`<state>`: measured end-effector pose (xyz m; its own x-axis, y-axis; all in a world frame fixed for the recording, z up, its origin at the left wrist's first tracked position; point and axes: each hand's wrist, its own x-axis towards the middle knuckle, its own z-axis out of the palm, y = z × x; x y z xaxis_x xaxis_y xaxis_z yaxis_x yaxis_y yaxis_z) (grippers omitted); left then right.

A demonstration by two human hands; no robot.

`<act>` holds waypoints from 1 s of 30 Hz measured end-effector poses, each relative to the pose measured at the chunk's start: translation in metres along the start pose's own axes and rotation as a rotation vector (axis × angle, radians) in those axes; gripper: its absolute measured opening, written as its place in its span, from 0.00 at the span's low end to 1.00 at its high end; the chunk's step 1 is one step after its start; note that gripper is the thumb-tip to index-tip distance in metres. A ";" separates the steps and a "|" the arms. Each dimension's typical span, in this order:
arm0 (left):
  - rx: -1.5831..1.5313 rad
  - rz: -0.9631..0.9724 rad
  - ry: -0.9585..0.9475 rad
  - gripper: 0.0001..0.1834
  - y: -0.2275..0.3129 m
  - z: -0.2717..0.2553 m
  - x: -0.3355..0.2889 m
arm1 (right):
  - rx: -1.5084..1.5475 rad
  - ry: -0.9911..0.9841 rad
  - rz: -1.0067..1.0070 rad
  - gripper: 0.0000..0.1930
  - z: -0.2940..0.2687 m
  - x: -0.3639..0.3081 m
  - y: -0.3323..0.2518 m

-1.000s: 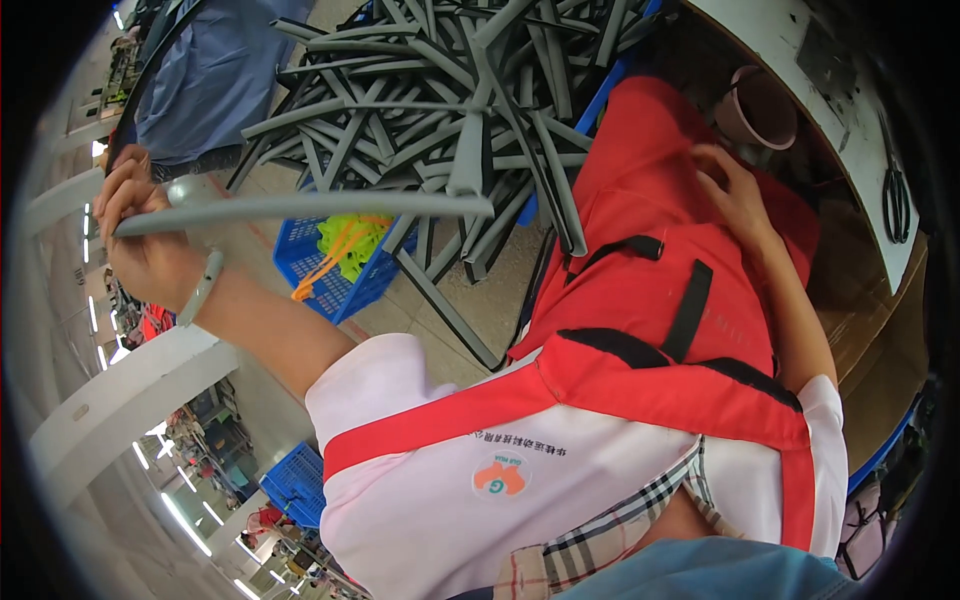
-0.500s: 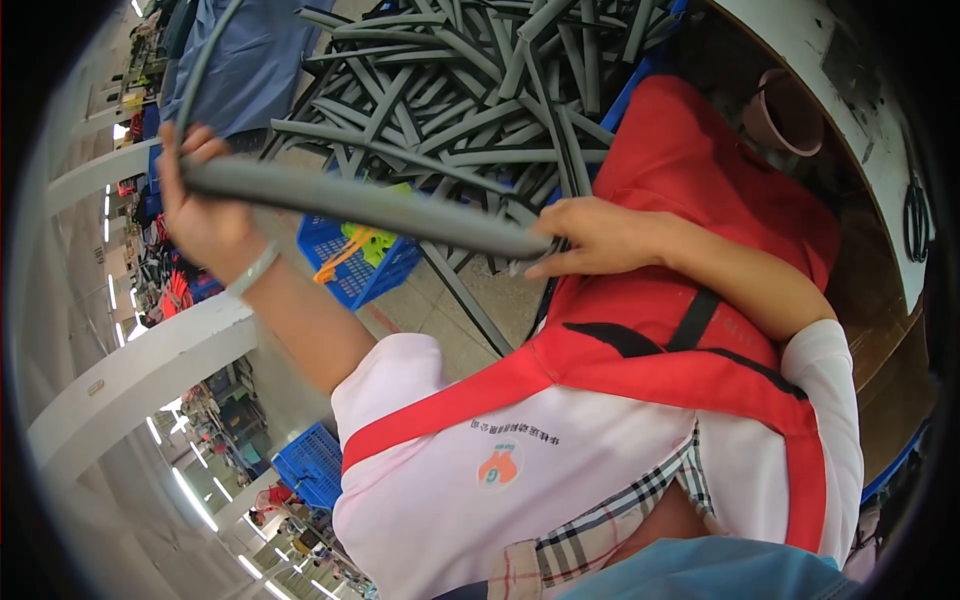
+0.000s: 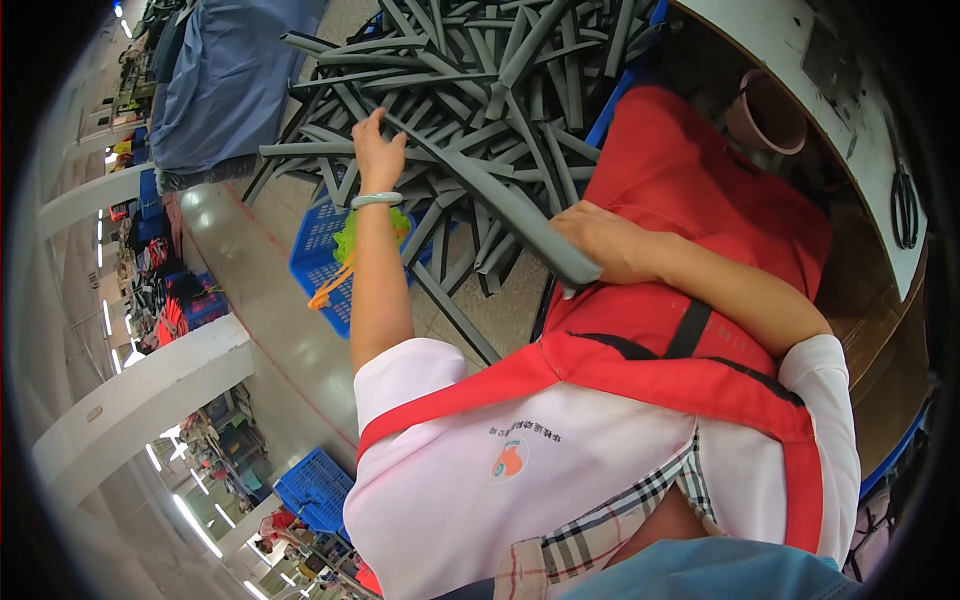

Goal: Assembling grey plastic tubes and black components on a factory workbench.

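Note:
A long grey foam tube (image 3: 500, 197) slants across the view, from the pile down to my lap. My right hand (image 3: 608, 240) is closed round its near end, with the fingertips partly hidden behind it. At the far end, my left hand (image 3: 378, 160) reaches over the pile, the tube's tip between thumb and fingers. Beneath and beyond lies a big heap of similar grey foam tubes (image 3: 455, 75), dark along their slits. A red apron (image 3: 650, 310) covers my lap under the right forearm.
A blue crate (image 3: 318, 243) with a bright green bag (image 3: 345, 238) and an orange strap stands below my left forearm. Blue-grey cloth (image 3: 225, 85) drapes something at the upper left. To the right are a white tabletop (image 3: 770, 50) and a pink bucket (image 3: 765, 115).
My left hand has swung right and away from me, over the heap. The tube has turned from nearly level to a steep slant, while my right hand stays near its end.

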<state>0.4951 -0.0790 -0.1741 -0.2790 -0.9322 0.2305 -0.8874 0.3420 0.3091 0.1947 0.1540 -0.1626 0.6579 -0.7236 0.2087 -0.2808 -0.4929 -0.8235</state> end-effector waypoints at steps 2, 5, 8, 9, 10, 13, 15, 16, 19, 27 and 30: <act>-0.100 0.065 0.039 0.24 0.031 0.005 0.016 | -0.017 0.045 -0.014 0.11 0.000 -0.002 -0.001; -0.344 0.146 -0.119 0.19 0.074 0.012 0.029 | 0.100 0.034 -0.050 0.12 -0.004 0.000 -0.020; -0.367 0.275 -0.309 0.19 0.119 0.020 0.030 | 0.530 -0.235 0.054 0.12 -0.034 0.006 -0.084; -0.366 0.317 -0.335 0.20 0.130 0.026 0.031 | 0.734 -0.245 0.017 0.12 -0.046 0.008 -0.100; -0.323 0.338 -0.354 0.22 0.138 0.034 0.032 | 0.711 -0.222 -0.045 0.12 -0.048 0.007 -0.101; -0.148 0.266 -0.453 0.30 0.165 0.057 0.033 | 0.526 -0.137 -0.095 0.13 -0.053 -0.003 -0.096; -0.112 0.256 -0.455 0.34 0.166 0.072 0.037 | 0.368 -0.081 -0.086 0.14 -0.053 -0.011 -0.089; -0.002 0.298 -0.338 0.35 0.163 0.081 0.041 | 0.262 -0.058 -0.079 0.15 -0.049 -0.016 -0.083; 0.182 0.176 -0.298 0.37 0.150 0.106 0.057 | 0.158 -0.036 -0.032 0.15 -0.039 -0.024 -0.079; -0.875 -0.214 -0.348 0.13 0.112 0.046 0.117 | 0.309 -0.024 0.091 0.12 -0.046 -0.043 -0.046; -1.334 -0.252 -0.209 0.12 0.108 -0.034 0.125 | 0.252 0.082 0.105 0.12 -0.038 -0.062 -0.028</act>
<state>0.3767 -0.1543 -0.0806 -0.3195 -0.9451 -0.0688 0.0673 -0.0950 0.9932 0.1354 0.1942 -0.1330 0.5733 -0.8057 0.1490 -0.1550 -0.2852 -0.9458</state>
